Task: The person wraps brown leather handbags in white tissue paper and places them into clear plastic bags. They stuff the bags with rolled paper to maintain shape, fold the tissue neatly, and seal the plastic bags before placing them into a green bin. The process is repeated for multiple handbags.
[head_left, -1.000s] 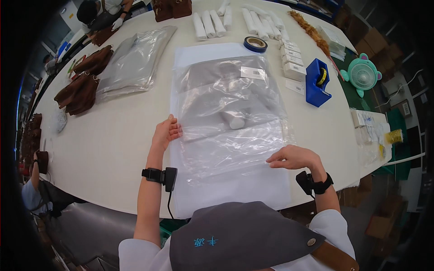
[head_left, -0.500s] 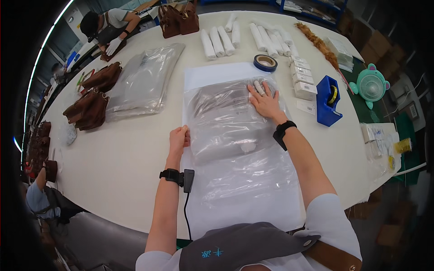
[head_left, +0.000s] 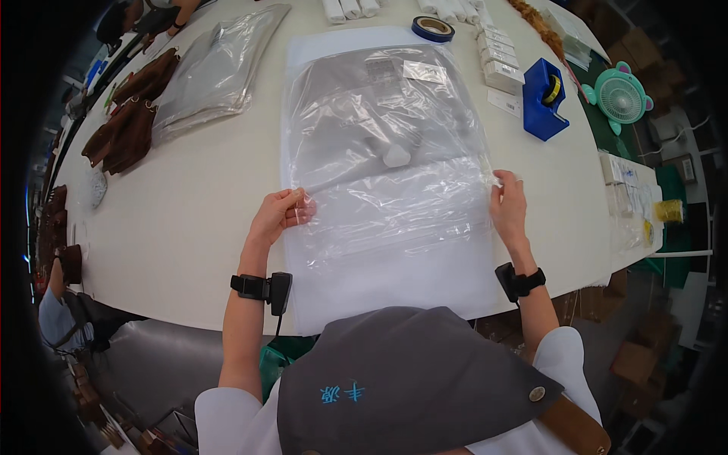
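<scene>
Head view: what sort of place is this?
Likely a packing workshop: brown handbags sit left of a clear plastic bag, and a blue tape dispenser stands on its right.

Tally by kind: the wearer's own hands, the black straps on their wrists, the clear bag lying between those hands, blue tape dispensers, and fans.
Hands (left hand and right hand): 2
Black wrist straps: 2
Clear bag: 1
Blue tape dispenser: 1
Mint-green fan: 1
Total: 7
</scene>
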`<move>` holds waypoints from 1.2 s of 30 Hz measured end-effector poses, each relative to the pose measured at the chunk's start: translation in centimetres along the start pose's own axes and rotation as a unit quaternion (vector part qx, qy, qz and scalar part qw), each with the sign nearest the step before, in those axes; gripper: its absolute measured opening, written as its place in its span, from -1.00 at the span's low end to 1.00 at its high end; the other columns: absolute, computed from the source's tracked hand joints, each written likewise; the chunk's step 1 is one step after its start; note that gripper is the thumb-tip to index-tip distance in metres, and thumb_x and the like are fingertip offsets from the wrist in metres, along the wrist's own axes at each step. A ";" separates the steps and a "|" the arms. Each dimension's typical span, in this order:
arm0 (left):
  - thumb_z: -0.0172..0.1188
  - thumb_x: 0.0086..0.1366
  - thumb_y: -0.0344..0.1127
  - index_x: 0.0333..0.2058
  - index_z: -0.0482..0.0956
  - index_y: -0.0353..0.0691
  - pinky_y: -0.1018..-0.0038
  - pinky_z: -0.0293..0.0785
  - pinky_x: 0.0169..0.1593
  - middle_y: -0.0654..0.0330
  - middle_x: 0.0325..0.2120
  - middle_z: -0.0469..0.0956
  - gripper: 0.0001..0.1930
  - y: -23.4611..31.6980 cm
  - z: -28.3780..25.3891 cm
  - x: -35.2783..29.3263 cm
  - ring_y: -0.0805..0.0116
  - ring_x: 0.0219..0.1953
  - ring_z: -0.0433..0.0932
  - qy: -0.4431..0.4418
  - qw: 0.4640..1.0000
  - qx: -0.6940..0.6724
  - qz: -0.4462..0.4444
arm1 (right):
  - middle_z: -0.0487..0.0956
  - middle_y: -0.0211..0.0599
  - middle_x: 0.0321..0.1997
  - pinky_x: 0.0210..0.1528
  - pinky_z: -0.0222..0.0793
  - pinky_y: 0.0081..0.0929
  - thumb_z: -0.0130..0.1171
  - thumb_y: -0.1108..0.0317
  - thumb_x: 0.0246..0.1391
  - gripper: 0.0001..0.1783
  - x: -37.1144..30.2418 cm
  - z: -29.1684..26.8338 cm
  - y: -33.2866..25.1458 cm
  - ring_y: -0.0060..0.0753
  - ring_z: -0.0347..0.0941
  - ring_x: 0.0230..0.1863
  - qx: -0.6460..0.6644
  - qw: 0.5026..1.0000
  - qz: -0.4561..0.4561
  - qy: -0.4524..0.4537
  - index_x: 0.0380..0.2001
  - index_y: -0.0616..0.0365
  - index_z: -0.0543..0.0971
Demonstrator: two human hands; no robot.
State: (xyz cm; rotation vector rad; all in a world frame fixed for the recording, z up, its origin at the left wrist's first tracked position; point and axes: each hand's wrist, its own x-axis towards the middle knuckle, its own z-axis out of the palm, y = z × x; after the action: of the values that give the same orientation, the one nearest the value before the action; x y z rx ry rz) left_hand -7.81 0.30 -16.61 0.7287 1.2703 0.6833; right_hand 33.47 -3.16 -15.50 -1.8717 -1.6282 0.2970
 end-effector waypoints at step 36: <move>0.03 0.08 -0.55 0.14 0.19 -0.19 0.35 0.26 0.09 0.10 0.01 0.36 -0.42 -1.8 0.0 -5.4 0.32 -0.09 0.37 0.104 0.852 0.431 0.278 | 0.39 -0.12 -0.75 -0.54 0.23 -0.22 -0.06 0.38 0.07 -0.87 -9.8 -12.6 12.2 -0.10 0.40 -0.63 -0.110 0.983 0.147 -0.008 -0.38 0.18 0.45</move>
State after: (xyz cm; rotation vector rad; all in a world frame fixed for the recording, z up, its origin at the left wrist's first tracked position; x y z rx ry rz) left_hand -8.65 -5.07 -14.94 1.8587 1.5817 0.6395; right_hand 48.23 -16.85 -15.22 -2.2883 -1.4396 0.2658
